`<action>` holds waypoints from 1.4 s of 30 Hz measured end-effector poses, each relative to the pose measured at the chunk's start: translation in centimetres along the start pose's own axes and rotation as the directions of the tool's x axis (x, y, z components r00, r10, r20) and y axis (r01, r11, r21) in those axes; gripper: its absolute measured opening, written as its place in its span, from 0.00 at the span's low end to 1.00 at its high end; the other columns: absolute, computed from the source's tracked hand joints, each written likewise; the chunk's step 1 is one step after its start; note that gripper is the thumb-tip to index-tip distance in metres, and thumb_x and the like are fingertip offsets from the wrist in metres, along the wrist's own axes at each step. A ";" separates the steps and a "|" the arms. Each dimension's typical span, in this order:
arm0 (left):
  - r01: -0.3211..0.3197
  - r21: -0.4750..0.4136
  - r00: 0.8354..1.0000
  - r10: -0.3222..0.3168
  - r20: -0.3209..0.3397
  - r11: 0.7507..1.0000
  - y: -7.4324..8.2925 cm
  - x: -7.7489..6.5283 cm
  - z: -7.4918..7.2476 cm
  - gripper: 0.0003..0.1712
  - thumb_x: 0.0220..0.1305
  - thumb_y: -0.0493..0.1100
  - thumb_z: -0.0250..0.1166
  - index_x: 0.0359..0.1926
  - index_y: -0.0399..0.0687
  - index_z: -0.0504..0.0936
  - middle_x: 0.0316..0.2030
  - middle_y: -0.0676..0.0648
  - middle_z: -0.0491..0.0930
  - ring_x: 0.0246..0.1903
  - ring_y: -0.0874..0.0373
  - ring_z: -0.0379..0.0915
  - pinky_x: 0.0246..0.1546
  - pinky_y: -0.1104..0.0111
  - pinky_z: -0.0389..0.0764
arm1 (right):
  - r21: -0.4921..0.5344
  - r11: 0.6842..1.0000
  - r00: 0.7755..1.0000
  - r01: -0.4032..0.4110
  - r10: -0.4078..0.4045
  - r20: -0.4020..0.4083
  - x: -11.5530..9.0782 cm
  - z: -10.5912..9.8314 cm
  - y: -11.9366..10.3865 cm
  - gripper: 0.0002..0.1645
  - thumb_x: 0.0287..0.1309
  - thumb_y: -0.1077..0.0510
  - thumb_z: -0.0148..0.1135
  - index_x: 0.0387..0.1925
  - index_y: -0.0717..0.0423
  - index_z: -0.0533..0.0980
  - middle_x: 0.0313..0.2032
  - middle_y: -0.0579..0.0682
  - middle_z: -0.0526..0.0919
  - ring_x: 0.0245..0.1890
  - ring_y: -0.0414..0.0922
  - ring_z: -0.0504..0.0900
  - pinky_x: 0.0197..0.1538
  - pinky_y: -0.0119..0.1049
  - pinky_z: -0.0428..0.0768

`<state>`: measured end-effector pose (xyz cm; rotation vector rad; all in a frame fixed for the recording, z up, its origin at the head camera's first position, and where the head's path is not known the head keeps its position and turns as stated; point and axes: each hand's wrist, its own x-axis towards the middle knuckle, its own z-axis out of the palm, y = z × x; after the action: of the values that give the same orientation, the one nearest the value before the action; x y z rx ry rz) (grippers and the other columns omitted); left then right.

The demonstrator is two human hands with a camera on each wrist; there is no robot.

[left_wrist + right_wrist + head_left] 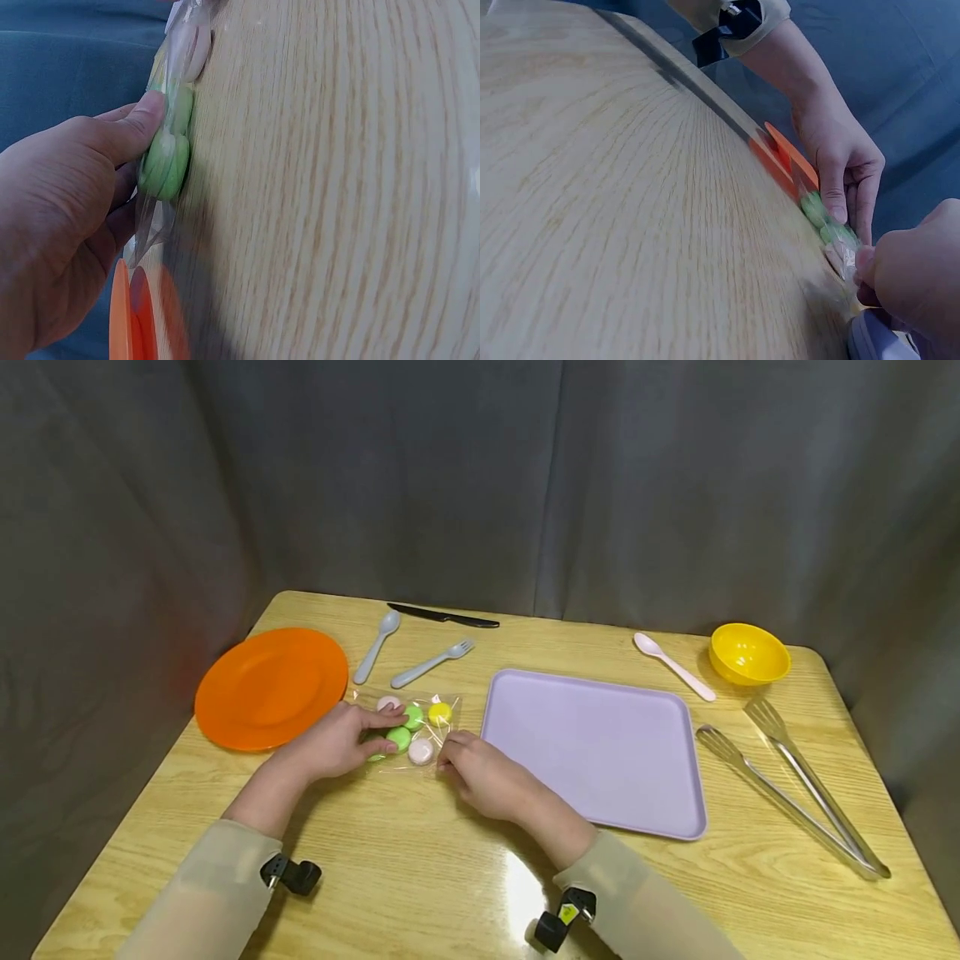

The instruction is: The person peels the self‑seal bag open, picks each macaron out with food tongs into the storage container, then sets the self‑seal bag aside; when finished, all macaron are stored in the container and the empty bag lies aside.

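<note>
The bag (pixel 425 732) runs lengthwise from left hand (pixel 339 742) to right hand (pixel 486 774); the left rests on it, thumb and fingers spread; the right, fingers curled, pinches its right end

Head view: elevated, facing forward and down over the table (pixel 405 852), at moderate range, covering both hands. Left wrist view: low, close behind the left hand (pixel 333 743), grazing the tabletop. Right wrist view: low, beside the right hand (pixel 487 777), facing across toward the left. All three share the clear bag (pixel 442 735) and, apparently, the orange plate (pixel 273 689), edge-on at both wrists.
</note>
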<state>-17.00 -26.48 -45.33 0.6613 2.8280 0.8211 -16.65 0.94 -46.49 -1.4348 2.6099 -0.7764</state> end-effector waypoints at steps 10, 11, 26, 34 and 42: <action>0.014 -0.007 1.000 -0.014 0.002 1.000 0.2 0.0 0.0 0.29 0.65 0.43 0.77 0.66 0.48 0.84 0.66 0.45 0.77 0.67 0.48 0.73 0.69 0.51 0.71 | 0.094 0.992 0.990 -0.082 0.092 -0.103 -0.7 -0.5 0.1 0.05 0.73 0.65 0.58 0.39 0.61 0.80 0.36 0.47 0.78 0.38 0.42 0.77 0.43 0.37 0.80; 0.013 -0.008 1.000 -0.013 0.002 1.000 0.2 0.0 0.0 0.29 0.65 0.43 0.77 0.66 0.48 0.83 0.66 0.45 0.77 0.67 0.48 0.73 0.69 0.51 0.71 | 0.101 0.991 0.988 -0.092 0.104 -0.115 -0.9 -0.6 0.1 0.06 0.73 0.65 0.58 0.39 0.60 0.80 0.35 0.47 0.77 0.37 0.42 0.76 0.42 0.37 0.80; 0.018 -0.010 1.000 -0.018 0.010 1.000 0.3 -0.1 -0.2 0.29 0.66 0.44 0.77 0.67 0.50 0.83 0.67 0.45 0.76 0.68 0.48 0.72 0.68 0.50 0.71 | 0.198 0.971 0.969 -0.135 0.171 -0.177 -0.4 -0.3 -0.5 0.18 0.62 0.53 0.75 0.43 0.65 0.83 0.37 0.53 0.85 0.38 0.47 0.83 0.45 0.40 0.83; -0.016 -0.017 1.000 0.016 -0.006 1.000 0.3 0.5 0.3 0.29 0.66 0.43 0.77 0.67 0.48 0.83 0.66 0.46 0.77 0.68 0.46 0.72 0.68 0.49 0.71 | 0.228 0.951 0.923 -0.208 0.268 -0.276 -0.7 -0.9 -0.5 0.03 0.64 0.68 0.71 0.35 0.60 0.88 0.30 0.47 0.89 0.30 0.38 0.83 0.35 0.34 0.82; -0.029 -0.033 0.999 0.029 -0.024 0.999 0.1 -0.1 0.3 0.29 0.64 0.41 0.78 0.66 0.44 0.83 0.65 0.46 0.79 0.68 0.46 0.72 0.69 0.48 0.70 | 0.481 0.831 0.840 -0.280 0.454 -0.296 -1.7 -1.6 0.1 0.02 0.57 0.68 0.74 0.30 0.61 0.88 0.25 0.44 0.87 0.24 0.35 0.83 0.31 0.32 0.84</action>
<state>-16.81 -26.30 -45.56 0.6939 2.8258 0.8846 -16.17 2.97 -45.47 -0.6602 2.6154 -1.5825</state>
